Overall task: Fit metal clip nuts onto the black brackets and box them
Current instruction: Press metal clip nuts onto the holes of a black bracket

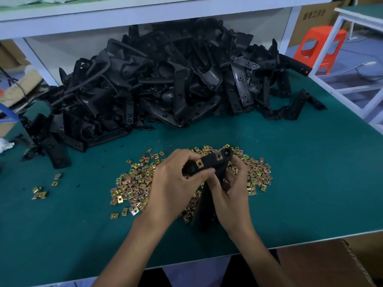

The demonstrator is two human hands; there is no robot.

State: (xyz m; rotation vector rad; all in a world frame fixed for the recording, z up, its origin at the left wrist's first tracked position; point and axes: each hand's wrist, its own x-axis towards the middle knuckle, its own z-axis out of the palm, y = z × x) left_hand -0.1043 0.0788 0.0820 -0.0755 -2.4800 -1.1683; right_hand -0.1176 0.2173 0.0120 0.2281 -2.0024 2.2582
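- The green table [300, 183] has its front edge close to the person. It runs from the lower left up to the right, and the right edge goes diagonally toward the back.
- Bare green surface lies to the right of the clip nuts and also at the front left. The back of the table is filled by the pile of black brackets [165, 79].
- A white shelf [145, 11] hangs low over this pile.
- The left hand [176, 183] grips the upper end of one black bracket [209, 161], with the fingers curled over it and the thumb pressing on its side.
- The right hand [232, 195] holds the same bracket from the right side, with the fingers wrapped on its lower arm.
- The bracket is raised just above the heap of clip nuts [136, 183]. Two fitted clip nuts [199, 163] sit on its upper arm.
- A few loose clip nuts [40, 193] lie apart at the left.
- A brown carton [313, 15] at the upper right carries yellow Chinese characters, too blurred to read.
- An orange stool [319, 48] stands on the floor beyond the right edge.
- A cardboard box [323, 264] is under the front edge at the lower right. Probably only its flap shows, and its contents are hidden.
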